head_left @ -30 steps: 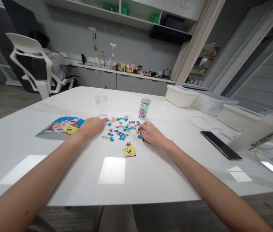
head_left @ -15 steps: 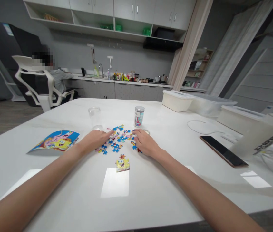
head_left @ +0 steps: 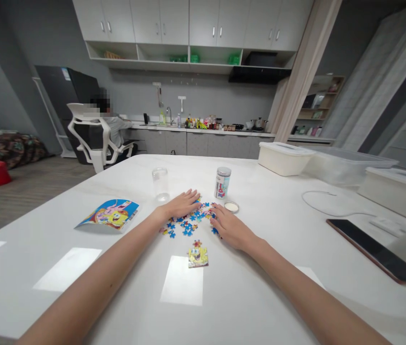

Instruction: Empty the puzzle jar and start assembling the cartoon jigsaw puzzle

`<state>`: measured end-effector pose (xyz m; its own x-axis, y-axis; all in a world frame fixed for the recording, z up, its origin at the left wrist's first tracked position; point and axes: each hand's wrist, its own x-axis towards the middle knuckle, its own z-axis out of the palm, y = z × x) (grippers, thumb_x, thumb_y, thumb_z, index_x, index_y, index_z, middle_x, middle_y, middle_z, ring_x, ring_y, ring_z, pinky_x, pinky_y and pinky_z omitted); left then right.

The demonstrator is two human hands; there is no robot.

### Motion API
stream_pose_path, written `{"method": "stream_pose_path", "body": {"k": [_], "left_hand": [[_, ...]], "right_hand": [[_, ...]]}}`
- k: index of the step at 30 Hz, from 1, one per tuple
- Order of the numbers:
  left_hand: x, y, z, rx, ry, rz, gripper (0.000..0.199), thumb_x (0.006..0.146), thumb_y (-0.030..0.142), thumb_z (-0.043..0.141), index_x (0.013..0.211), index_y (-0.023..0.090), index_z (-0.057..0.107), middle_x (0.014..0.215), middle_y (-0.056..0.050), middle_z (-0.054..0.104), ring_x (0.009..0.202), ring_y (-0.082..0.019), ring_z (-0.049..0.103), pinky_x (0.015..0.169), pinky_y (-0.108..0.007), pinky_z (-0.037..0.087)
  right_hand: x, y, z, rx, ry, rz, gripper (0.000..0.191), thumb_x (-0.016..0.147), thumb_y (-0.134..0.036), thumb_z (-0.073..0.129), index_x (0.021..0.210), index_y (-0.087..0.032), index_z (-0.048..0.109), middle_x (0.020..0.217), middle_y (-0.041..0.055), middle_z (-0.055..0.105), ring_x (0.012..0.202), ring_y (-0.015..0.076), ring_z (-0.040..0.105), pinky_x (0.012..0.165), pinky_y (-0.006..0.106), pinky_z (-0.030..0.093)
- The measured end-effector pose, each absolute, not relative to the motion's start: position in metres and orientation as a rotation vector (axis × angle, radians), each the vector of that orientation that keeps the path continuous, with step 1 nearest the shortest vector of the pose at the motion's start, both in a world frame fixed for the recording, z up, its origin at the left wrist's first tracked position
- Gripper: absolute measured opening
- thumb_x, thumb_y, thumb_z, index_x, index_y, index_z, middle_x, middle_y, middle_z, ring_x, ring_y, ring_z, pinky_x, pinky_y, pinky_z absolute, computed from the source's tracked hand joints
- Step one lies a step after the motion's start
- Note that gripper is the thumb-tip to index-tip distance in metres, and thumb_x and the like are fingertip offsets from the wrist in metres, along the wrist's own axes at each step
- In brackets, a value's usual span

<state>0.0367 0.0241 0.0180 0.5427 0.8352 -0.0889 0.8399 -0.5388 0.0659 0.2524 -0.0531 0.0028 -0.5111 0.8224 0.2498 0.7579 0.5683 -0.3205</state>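
Note:
A spread of loose jigsaw puzzle pieces [head_left: 189,227], mostly blue, lies on the white table between my hands. My left hand [head_left: 182,203] is stretched out flat over the far left part of the pieces, fingers open. At the right edge of the spread, my right hand [head_left: 229,224] rests with its fingers apart, touching pieces and covering some. Nearer to me is a joined yellow puzzle section [head_left: 198,256] showing a cartoon face. The curled picture sheet [head_left: 111,215] lies left of my left forearm. Behind my right hand are a round lid [head_left: 231,207] and a printed can [head_left: 222,183].
A clear jar [head_left: 160,184] stands behind my left hand. On the right are a phone [head_left: 377,249], a white cable [head_left: 332,208], a lidded white box [head_left: 284,158] and a clear bin [head_left: 346,165]. A person sits in a white-framed chair [head_left: 97,136] beyond the table.
My left hand has moved forward over the pieces, its fingers now stretched out. My right hand stays at the right edge of the spread. The camera view has shifted left and up.

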Motion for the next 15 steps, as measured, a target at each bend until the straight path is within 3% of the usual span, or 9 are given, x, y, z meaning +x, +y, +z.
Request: {"method": "stream_pose_path", "body": {"k": [7,15], "left_hand": [[0.033,-0.006,0.026,2.589,1.22,-0.062,0.067,0.1,0.049,0.016,0.152,0.007,0.016,0.16,-0.011,0.006,0.147,-0.023,-0.004,0.119,-0.038,0.004],[0.027,-0.033,0.028,2.516,1.046,0.159,0.061,0.1,0.044,0.015,0.152,0.012,0.02,0.16,-0.006,0.012,0.147,-0.017,0.004,0.12,-0.036,0.006]], "right_hand": [[0.258,-0.048,-0.005,-1.314,-2.424,0.352,0.064,0.099,-0.05,0.022,0.147,-0.011,0.035,0.156,0.0145,0.028,0.145,0.0241,0.024,0.119,0.044,0.023],[0.256,-0.053,-0.002,-1.332,-2.459,0.43,0.068,0.097,-0.057,0.023,0.147,-0.013,0.036,0.156,0.0131,0.027,0.145,0.0245,0.023,0.119,0.045,0.02]]}}
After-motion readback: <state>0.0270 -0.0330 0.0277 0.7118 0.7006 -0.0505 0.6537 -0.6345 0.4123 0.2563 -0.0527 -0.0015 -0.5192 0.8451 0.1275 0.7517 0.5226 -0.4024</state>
